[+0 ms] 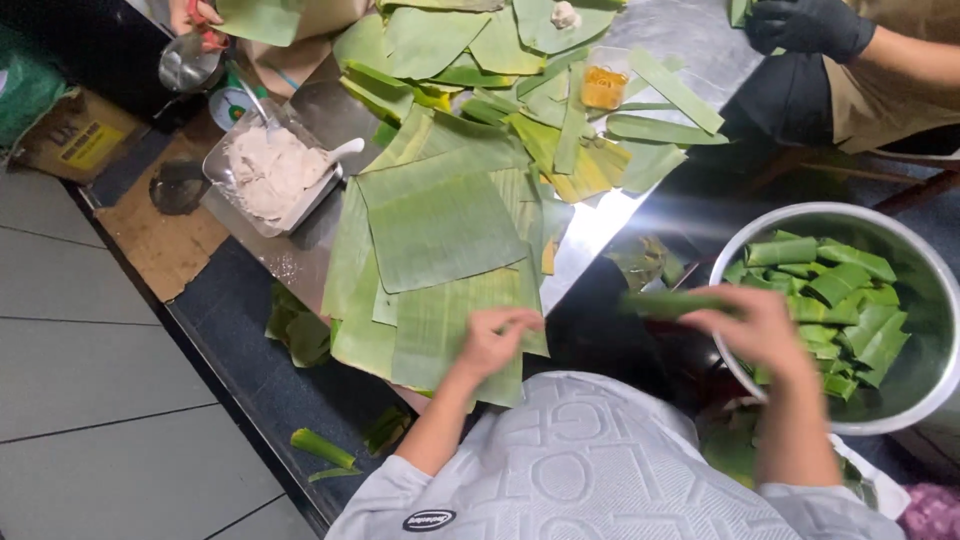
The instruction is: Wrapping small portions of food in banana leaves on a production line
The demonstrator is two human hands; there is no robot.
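My left hand [497, 338] rests on the near edge of a stack of cut banana leaves [440, 225], its fingers curled and pinching a leaf's edge. In my right hand [762, 330] is a rolled green leaf parcel [668, 303], blurred with motion, held by the rim of a large metal bowl [925, 375]. Several folded leaf parcels [835, 290] fill that bowl.
A metal tray of white dough [270, 172] with a white spoon sits at the left of the steel table [320, 255]. A small tub of orange filling [604, 88] stands among the far leaves. Another person's black-gloved hand [805, 25] is top right; a third hand [195, 20] top left.
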